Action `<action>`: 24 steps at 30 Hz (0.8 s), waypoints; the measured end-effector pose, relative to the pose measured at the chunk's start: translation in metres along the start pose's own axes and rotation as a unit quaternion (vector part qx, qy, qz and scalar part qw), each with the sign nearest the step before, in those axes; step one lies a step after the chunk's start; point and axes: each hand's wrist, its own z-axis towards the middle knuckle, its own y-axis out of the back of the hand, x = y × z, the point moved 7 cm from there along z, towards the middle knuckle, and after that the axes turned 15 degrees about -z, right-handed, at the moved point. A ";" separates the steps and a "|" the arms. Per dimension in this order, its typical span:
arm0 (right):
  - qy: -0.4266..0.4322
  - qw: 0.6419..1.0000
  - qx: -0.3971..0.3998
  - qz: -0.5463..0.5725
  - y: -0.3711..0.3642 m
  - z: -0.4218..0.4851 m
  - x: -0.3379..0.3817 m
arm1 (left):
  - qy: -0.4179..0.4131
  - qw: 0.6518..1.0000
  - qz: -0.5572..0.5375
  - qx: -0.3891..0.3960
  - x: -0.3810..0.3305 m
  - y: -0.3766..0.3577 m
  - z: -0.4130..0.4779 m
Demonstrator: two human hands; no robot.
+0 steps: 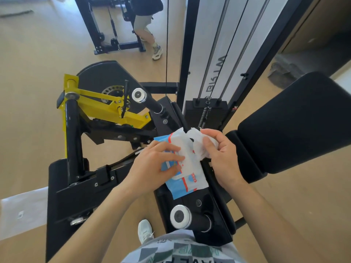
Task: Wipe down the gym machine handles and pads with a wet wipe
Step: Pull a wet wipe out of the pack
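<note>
A blue, white and red pack of wet wipes (pixel 187 179) lies on the black seat pad (pixel 212 198) of the gym machine. My left hand (pixel 153 164) presses down on the pack's left side. My right hand (pixel 220 152) pinches a white wet wipe (pixel 197 141) that sticks up out of the pack's top. Two black handles with round silver end caps flank the seat, one far (pixel 139 95) and one near (pixel 180 216). A large black back pad (pixel 296 126) rises at the right.
A yellow and black lever arm (pixel 102 109) and cam sit to the left. The weight stack (pixel 206 112) and its guide rods stand behind the seat. Another person's legs (pixel 146 31) stand by a second machine at the back. A white sheet (pixel 22 213) lies on the floor at left.
</note>
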 end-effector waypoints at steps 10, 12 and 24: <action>0.040 0.995 0.084 0.034 -0.013 -0.006 0.045 | 0.174 0.901 -0.379 -0.120 -0.022 0.006 0.016; 0.010 0.996 0.070 0.052 -0.015 -0.005 0.042 | 0.195 0.882 -0.406 -0.138 -0.019 0.006 0.015; -0.226 0.908 0.191 0.297 -0.043 -0.009 0.020 | 0.216 0.828 -0.490 -0.167 0.004 0.019 -0.001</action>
